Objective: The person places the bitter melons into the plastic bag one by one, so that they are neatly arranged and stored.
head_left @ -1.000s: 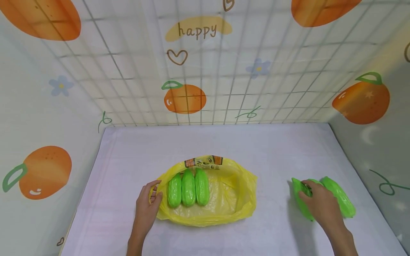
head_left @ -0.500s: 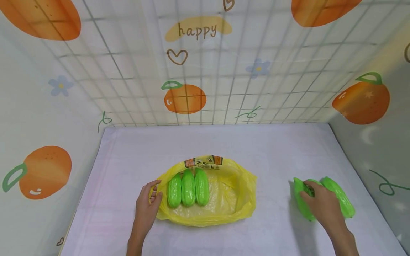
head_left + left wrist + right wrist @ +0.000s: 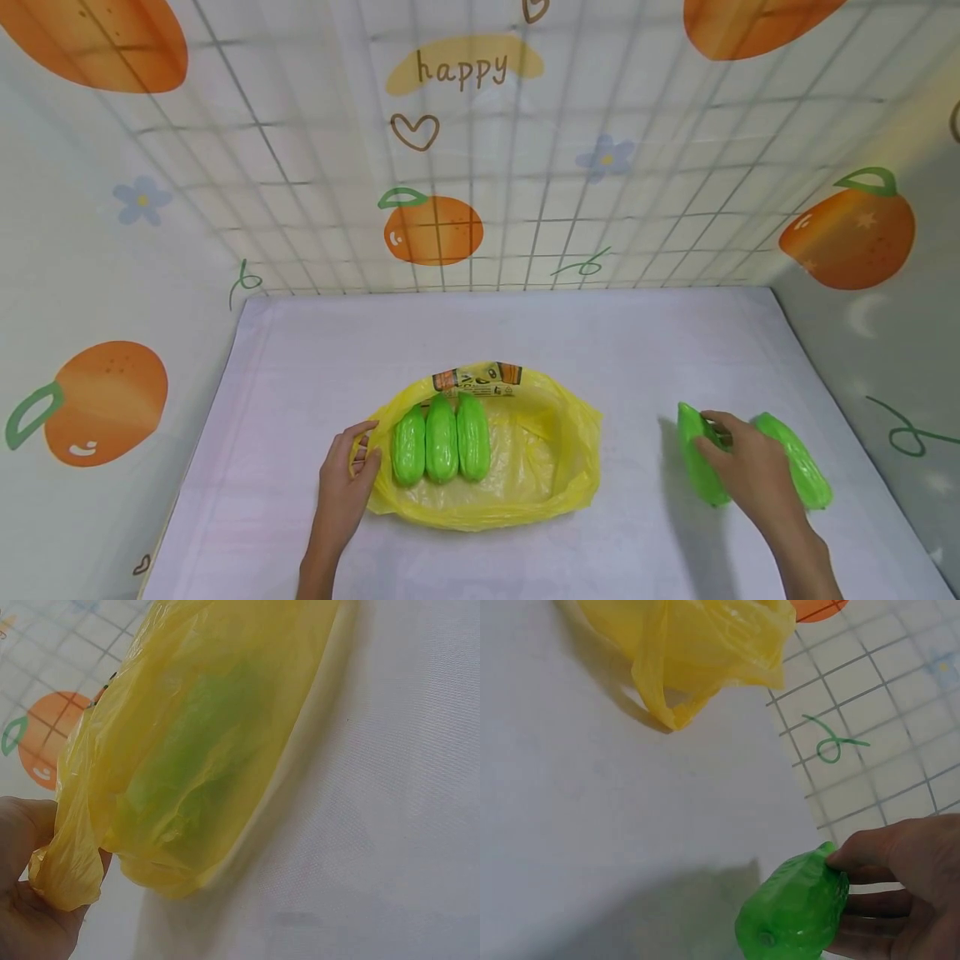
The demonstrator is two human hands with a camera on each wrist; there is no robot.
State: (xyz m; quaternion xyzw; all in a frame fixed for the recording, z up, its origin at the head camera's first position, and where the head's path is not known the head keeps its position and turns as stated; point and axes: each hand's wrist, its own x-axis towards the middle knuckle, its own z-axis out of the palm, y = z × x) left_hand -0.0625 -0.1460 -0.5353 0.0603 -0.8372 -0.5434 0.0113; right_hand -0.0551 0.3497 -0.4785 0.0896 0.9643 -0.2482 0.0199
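In the head view a yellow plastic bag (image 3: 517, 508) lies with its mouth spread wide. Inside, at its left, three glossy green gourds (image 3: 442, 442) sit side by side. My left hand (image 3: 347, 479) pinches the bag's left handle between thumb and fingers, as the left wrist view shows; through the film a green shape (image 3: 202, 757) is visible. At the right, my right hand (image 3: 753, 471) holds another green gourd (image 3: 697, 458) between thumb and fingers, tilted, its shadow offset to the left. Whatever lies beneath this hand is hidden.
One more green gourd (image 3: 798, 462) lies just right of my right hand. A white cloth (image 3: 525, 325) covers the table. Patterned walls (image 3: 480, 167) stand at the back and both sides. The bag's right handle (image 3: 671, 705) hangs toward the table.
My right hand has shifted slightly, and the gourd in it has moved up and left, its shadow with it. Green that showed above the knuckles is out of sight. The left hand has stayed put.
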